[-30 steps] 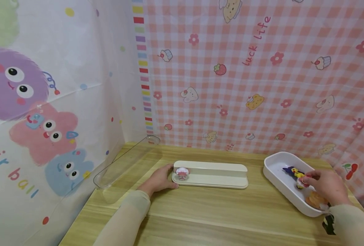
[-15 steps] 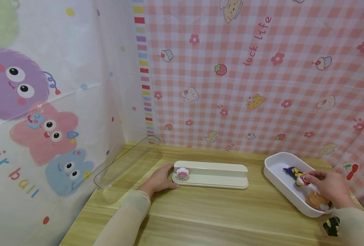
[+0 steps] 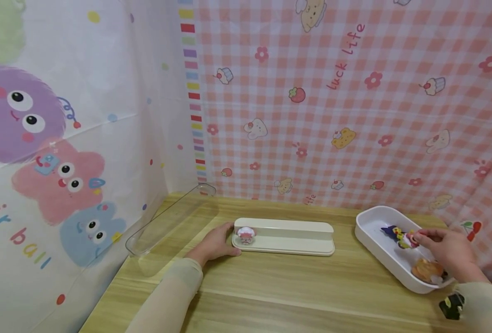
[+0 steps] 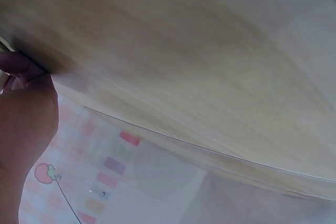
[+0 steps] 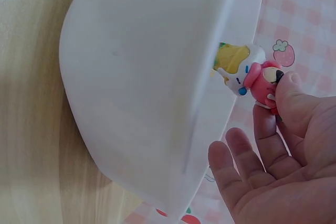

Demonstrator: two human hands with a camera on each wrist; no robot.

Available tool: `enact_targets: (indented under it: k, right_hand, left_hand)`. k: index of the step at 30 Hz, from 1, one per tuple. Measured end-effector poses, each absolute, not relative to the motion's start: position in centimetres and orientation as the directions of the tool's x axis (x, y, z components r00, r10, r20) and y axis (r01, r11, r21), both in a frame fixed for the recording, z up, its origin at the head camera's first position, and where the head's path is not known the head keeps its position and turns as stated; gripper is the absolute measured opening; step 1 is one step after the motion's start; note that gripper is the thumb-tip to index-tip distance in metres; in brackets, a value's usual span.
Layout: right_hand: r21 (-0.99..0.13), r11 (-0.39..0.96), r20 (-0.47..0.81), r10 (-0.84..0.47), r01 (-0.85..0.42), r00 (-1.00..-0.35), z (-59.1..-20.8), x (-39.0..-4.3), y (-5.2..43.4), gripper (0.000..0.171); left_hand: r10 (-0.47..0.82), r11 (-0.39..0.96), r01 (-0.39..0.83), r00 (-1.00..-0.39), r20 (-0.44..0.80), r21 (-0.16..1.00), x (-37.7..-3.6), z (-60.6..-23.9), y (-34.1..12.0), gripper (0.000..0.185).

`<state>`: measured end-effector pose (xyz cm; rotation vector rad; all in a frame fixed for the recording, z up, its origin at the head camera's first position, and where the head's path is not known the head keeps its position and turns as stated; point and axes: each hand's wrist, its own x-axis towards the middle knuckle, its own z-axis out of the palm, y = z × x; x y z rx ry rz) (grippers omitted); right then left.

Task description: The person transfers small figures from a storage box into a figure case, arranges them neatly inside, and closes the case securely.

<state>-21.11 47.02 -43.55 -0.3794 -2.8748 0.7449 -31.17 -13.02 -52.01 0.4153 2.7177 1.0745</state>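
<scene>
My left hand (image 3: 217,241) grips the left end of a long cream display base (image 3: 292,243), thumb at its front edge. On that end of the base stands a small pink-and-white figurine (image 3: 246,235). Over the white tray (image 3: 381,259) on the right, my right hand (image 3: 452,253) pinches a toy figurine (image 5: 262,82) between thumb and forefinger. This figurine has a pink dog-like head, with white and yellow parts below, and is tilted sideways. The other fingers of that hand are loosely spread. A navy figurine (image 3: 389,232) lies behind it in the tray.
An orange-brown item (image 3: 427,270) lies at the tray's near end. A dark object (image 3: 452,306) is on the table beside the right sleeve. At the left stands a clear plastic cover (image 3: 171,222). Printed cloths (image 3: 271,106) hang behind and at the sides.
My right hand has tipped the pinched figurine and drawn it slightly up within the tray area. The left hand and the cream base have stayed in place.
</scene>
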Motion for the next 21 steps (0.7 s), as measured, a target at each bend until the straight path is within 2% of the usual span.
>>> enact_targets:
  k: [15, 21]
  right_hand:
    - [-0.515, 0.83, 0.106, 0.312, 0.216, -0.944, -42.8, -21.3, 46.5, 0.052]
    - [-0.529, 0.811, 0.076, 0.339, 0.25, -0.938, -42.4, -21.3, 46.2, 0.058]
  left_hand:
    - [0.336, 0.695, 0.206, -0.94, -0.057, 0.689, -31.4, -52.2, -13.1, 0.097]
    - [0.333, 0.698, 0.201, -0.941, -0.062, 0.687, -31.4, -52.2, -13.1, 0.097]
